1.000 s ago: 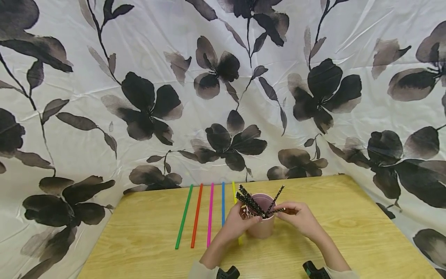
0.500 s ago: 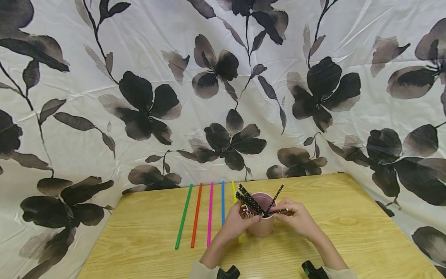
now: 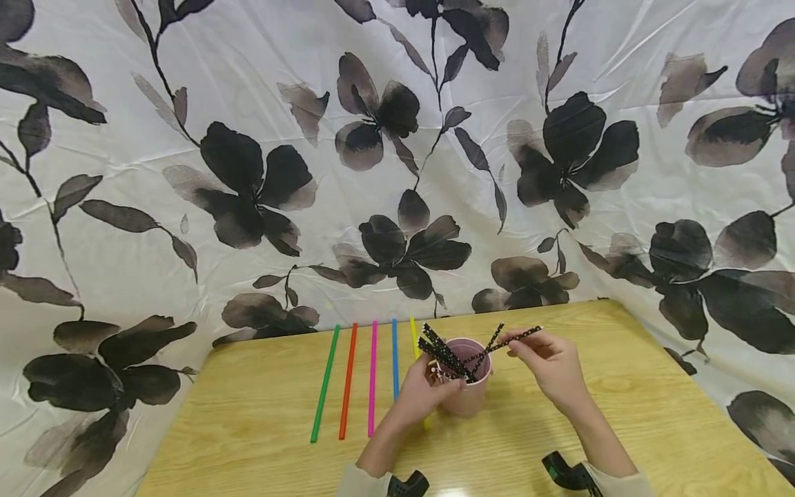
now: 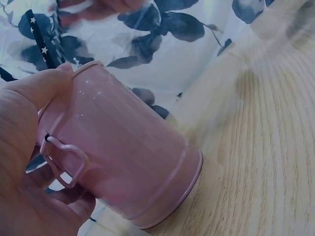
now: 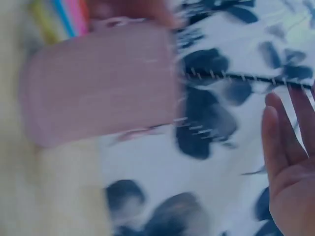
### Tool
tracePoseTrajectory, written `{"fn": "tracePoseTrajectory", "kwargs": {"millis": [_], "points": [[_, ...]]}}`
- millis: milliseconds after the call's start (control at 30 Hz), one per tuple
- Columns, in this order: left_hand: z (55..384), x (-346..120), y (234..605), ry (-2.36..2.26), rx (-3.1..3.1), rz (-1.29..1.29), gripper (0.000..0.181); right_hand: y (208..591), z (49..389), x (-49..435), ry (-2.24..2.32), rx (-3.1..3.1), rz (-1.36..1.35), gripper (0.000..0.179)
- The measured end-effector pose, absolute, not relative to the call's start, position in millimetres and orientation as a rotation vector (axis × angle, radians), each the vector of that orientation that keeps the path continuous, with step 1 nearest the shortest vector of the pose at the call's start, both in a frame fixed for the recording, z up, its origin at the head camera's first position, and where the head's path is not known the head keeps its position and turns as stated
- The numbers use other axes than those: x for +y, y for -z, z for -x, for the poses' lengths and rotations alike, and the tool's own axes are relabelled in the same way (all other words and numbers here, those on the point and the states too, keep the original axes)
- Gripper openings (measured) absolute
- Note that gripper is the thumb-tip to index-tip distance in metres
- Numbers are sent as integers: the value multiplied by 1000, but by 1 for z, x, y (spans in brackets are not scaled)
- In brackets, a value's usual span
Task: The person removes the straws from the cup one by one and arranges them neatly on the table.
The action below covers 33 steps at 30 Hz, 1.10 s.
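Note:
A pink metal pail (image 3: pixel 467 400) with a small wire handle (image 4: pixel 69 164) stands on the wooden table, holding a bunch of black straws (image 3: pixel 446 357) printed with white stars. My left hand (image 3: pixel 417 395) grips the pail at its left side, thumb over the rim and fingers curled near the handle. To the right of the pail, my right hand (image 3: pixel 557 369) pinches one black starred straw (image 3: pixel 502 343) near its upper end. This straw slants across the rim, its lower part inside the pail. Motion blurs the right wrist view.
Left of the pail, green (image 3: pixel 325 386), red (image 3: pixel 348 383), pink (image 3: pixel 373 379), blue (image 3: pixel 395 359) and yellow (image 3: pixel 414 335) straws lie in a spaced row on the table (image 3: pixel 621 400). A floral cloth (image 3: pixel 397 159) hangs behind the table.
My right hand has moved up and right from the pail's rim, drawing the pinched straw further out. My left hand keeps its grip on the pail.

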<state>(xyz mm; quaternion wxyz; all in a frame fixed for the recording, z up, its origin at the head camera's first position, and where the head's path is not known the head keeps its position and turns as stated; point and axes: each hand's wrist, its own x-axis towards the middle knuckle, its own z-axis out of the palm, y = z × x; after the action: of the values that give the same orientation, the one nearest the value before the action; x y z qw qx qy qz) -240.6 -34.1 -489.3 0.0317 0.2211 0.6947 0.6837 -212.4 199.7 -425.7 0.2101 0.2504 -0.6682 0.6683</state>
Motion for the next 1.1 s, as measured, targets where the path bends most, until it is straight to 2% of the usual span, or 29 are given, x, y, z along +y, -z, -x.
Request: {"fn": "tracePoseTrajectory", "kwargs": {"millis": [300,500,633,800,1100], "points": [[232,-34,478,-2116,2123,-653,67,355,216,219,-1938,-1372,-685,22],[241,-32,494,-2105,2145,-614,70,341,239,232,-1932,-1402,-499,26],[243,-32,497,-2114,2141,-607,70,357,260,238,-1859,-1652,-317,29],[243,-33,500,-2118,2132,-638,70,398,285,247,-1753,-1984,-188,36],[242,-34,501,-2099,2141,-649,71,445,309,242,-1757,-2214,-41,39]]}}
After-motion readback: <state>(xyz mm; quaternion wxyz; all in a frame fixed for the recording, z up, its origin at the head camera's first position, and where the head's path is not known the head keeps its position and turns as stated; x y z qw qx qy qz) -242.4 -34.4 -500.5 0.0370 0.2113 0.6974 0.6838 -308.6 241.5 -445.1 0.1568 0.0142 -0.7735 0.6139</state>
